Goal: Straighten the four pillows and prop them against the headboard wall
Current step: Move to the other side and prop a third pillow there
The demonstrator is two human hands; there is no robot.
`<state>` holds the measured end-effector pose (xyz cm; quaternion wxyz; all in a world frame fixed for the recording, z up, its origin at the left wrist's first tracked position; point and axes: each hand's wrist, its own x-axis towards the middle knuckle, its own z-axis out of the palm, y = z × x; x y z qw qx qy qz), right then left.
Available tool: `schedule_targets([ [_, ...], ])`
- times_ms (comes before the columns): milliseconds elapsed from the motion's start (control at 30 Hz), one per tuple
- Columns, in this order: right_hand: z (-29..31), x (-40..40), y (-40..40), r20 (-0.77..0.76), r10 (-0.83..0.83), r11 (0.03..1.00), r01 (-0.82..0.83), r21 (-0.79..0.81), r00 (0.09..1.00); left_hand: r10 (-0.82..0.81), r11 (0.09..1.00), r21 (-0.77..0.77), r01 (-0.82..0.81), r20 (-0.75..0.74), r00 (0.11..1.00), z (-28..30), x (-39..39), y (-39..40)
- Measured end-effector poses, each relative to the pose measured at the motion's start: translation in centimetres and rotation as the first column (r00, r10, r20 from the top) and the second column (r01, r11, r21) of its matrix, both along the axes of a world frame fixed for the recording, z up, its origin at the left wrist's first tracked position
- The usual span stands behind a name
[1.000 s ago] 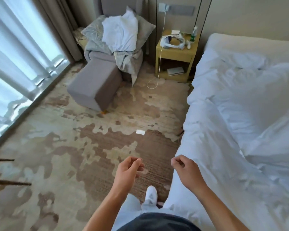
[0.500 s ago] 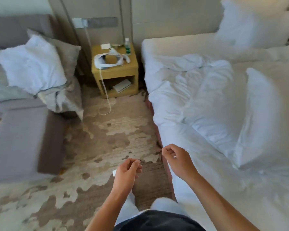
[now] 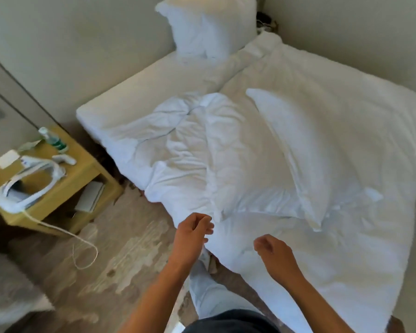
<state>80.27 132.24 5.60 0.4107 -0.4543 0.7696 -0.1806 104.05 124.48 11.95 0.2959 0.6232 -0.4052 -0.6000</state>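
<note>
Your view has swung from the floor onto the bed, so your left hand and right hand, grips half-curled and empty, now hover near the flat pillow, with what looks like two pillows already propped.

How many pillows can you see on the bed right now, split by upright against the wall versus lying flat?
Upright plump white pillow against the headboard wall: 1
Flat white pillows lying on the rumpled duvet: 2, the left flat pillow and the long right flat pillow
Total in view: 3. A fourth pillow cannot be made out; it may hide behind the upright one.
</note>
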Motion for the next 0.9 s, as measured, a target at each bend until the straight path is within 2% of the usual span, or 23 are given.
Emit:
schedule_targets([
  [267,-2.3,2.2,-15.4,0.003,-0.101,0.995,0.101,0.026,0.995,-0.185,0.98,0.101,0.172,0.138,0.973,-1.5,2.4,-16.0],
  [400,-2.3,3.2,-23.8,-0.011,-0.137,0.99,0.137,0.015,0.991,-0.229,0.966,0.159,0.205,0.152,0.961,-3.0,3.9,-22.7],
  [567,-3.5,3.2,-33.0,-0.085,-0.207,0.977,0.21,0.027,0.975,-0.358,0.924,0.197,0.327,0.148,0.922,-5.4,3.1,-32.4],
  [767,-5.4,1.3,-40.5,-0.282,-0.334,0.928,0.366,0.07,0.899,-0.562,0.827,0.166,0.538,0.191,0.805,-7.6,-1.7,-44.7],
  [900,-6.6,-2.2,-42.6,-0.35,-0.438,0.871,0.487,0.062,0.828,-0.687,0.711,0.061,0.7,0.273,0.674,-8.4,-8.7,-50.5],
])
